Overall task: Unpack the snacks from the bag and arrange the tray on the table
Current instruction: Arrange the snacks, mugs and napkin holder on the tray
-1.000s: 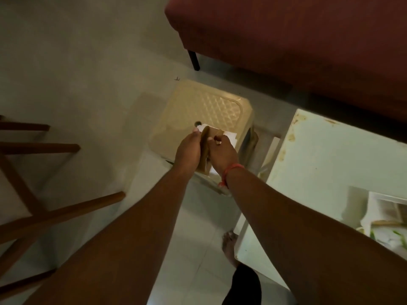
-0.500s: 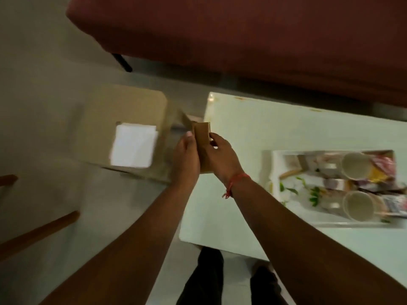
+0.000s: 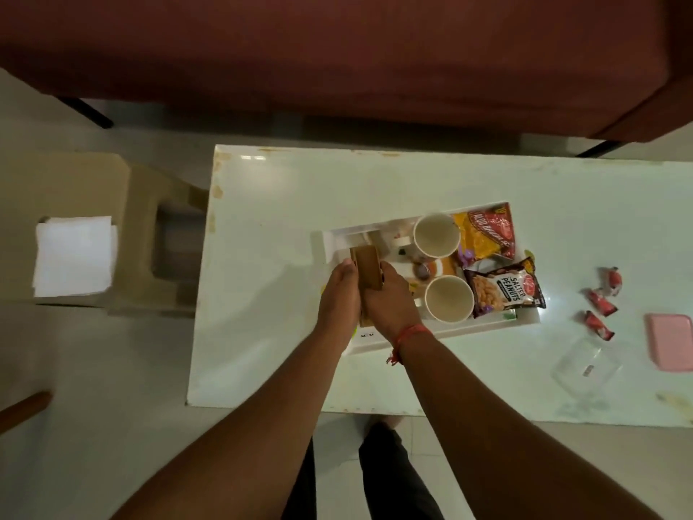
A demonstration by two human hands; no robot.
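Note:
Both hands hold a small folded brown paper bag (image 3: 368, 270) upright over the left end of the white tray (image 3: 446, 334). My left hand (image 3: 339, 296) presses its left side and my right hand (image 3: 392, 300) grips its right side. The tray stands on the white table (image 3: 270, 204) and holds two empty paper cups (image 3: 437, 234) (image 3: 449, 299), a yellow-red snack packet (image 3: 487, 232) and a dark salted peanuts packet (image 3: 504, 292). The tray's near-left part is hidden by my hands.
Three red-wrapped candies (image 3: 600, 304), a clear plastic lid (image 3: 587, 365) and a pink tray (image 3: 671, 341) lie on the table's right part. A beige plastic stool (image 3: 75, 182) with white napkins (image 3: 73, 255) stands left of the table. A red sofa (image 3: 337, 50) runs behind.
My view and both hands swung right, from the stool to above the table. The brown bag, held throughout, now sits over the tray's left end; the napkins stay on the stool.

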